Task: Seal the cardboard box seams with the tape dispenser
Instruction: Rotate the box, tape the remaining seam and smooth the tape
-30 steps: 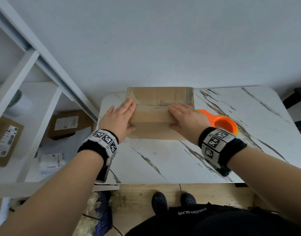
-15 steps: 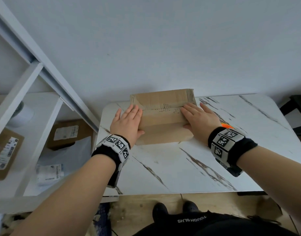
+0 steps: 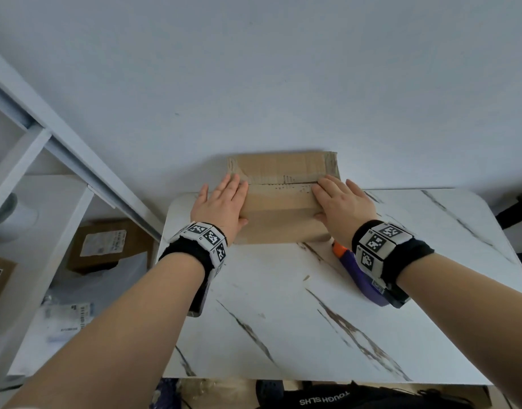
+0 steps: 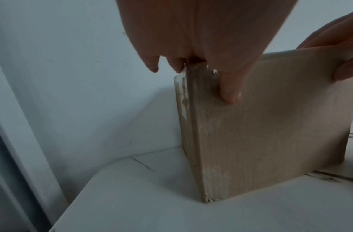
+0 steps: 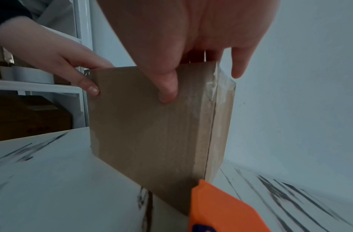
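A brown cardboard box [image 3: 278, 202] stands at the back of the marble table [image 3: 283, 305], against the wall, with a seam running across its top. My left hand [image 3: 221, 202] lies flat on the box's left end, fingers straight on top and thumb [image 4: 229, 94] against the front face. My right hand [image 3: 340, 203] lies the same way on the right end, its thumb [image 5: 167, 94] on the front face. Clear tape shows on both ends of the box [image 5: 147, 133]. The orange and purple tape dispenser [image 3: 339, 250] lies on the table, mostly hidden under my right wrist.
A white shelf rack [image 3: 62, 261] with labelled parcels [image 3: 106, 246] stands left of the table. The wall rises right behind the box. A dark piece of furniture [image 3: 519, 214] is at the table's right. My feet are under the near edge.
My right hand has slid from the middle of the box top to its right end. The box turned slightly, then came square again. The dispenser is now mostly hidden under my right wrist.
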